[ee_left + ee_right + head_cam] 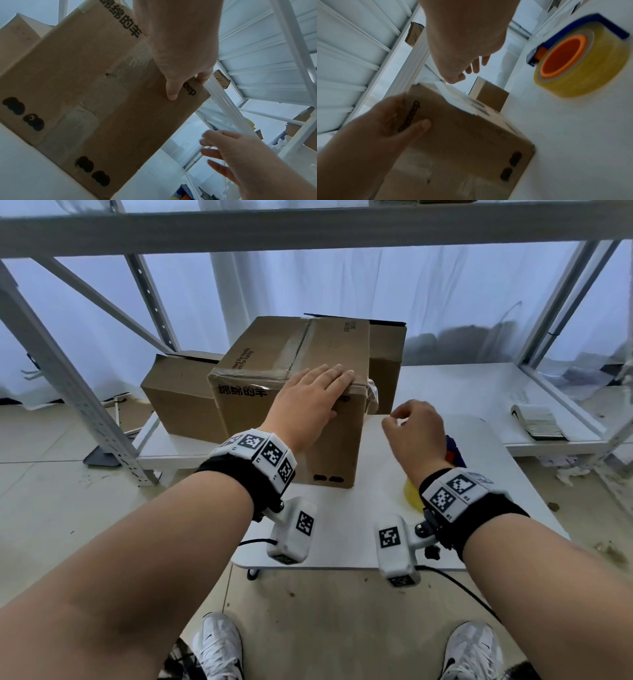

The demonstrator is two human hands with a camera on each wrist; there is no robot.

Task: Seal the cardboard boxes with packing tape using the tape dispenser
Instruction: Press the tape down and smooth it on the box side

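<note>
A cardboard box stands on the white tabletop, its top seam already covered with clear tape that wrinkles over the near edge. The left hand lies on the box's near top corner, fingers straight along the top edge and the thumb pressed flat against the front face, beside black printed lettering. The right hand hovers just right of the box above the tabletop, holding nothing, its fingers loosely curled with thumb and forefinger close together; a loose end of tape hangs from the box's right corner near those fingertips, though whether they touch it cannot be told. The tape dispenser, blue-framed with an orange core and a yellowish roll, sits on the tabletop to the right, mostly hidden behind the right wrist in the head view. Two more boxes rest behind on the low shelf of a white metal rack
</note>
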